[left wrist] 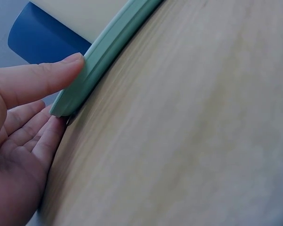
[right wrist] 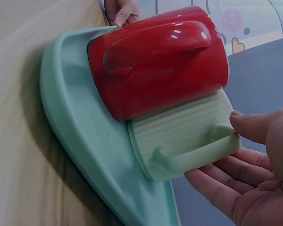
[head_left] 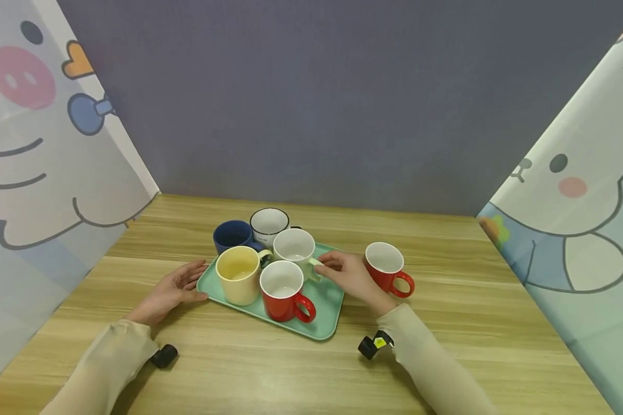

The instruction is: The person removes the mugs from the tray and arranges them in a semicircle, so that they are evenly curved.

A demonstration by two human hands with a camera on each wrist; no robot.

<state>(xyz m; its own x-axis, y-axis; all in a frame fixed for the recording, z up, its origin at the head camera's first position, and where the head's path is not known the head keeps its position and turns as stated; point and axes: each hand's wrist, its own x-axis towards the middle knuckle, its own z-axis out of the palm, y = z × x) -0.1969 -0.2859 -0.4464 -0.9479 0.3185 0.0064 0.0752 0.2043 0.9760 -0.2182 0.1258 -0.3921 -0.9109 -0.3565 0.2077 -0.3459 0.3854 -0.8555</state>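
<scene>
A green tray point(head_left: 323, 329) holds several mugs. My left hand point(head_left: 175, 288) is at its left corner, the thumb on the rim and the fingers at the other side of the corner in the left wrist view. My right hand point(head_left: 349, 274) holds the handle of a pale green mug point(right wrist: 179, 141) with a white inside, thumb on one side and fingers on the other. That mug stands on the tray beside a red mug point(right wrist: 165, 61), whose handle points right in the head view. A yellow mug point(head_left: 239, 282) stands nearer my left hand.
Behind on the tray are a blue mug point(head_left: 232, 235) and a white mug point(head_left: 270, 225) with a dark rim. Another red mug point(head_left: 384, 265) stands on the wooden table point(head_left: 249, 369), right of the tray. A grey wall point(head_left: 311, 104) closes off the back.
</scene>
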